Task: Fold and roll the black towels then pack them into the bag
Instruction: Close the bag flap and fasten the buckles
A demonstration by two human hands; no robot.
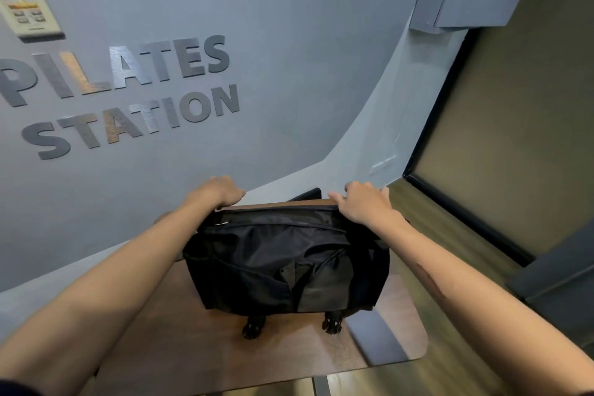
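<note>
A black fabric bag lies on a small brown wooden table, its zipped top edge facing away from me and two black buckles hanging at its near edge. My left hand grips the bag's far left corner. My right hand holds the far right corner, fingers curled over the top edge. No black towels are visible; whether any are inside the bag is hidden.
A grey wall with raised "PILATES STATION" letters stands right behind the table. A white control panel hangs at upper left. A dark-framed panel and wood-look floor lie to the right.
</note>
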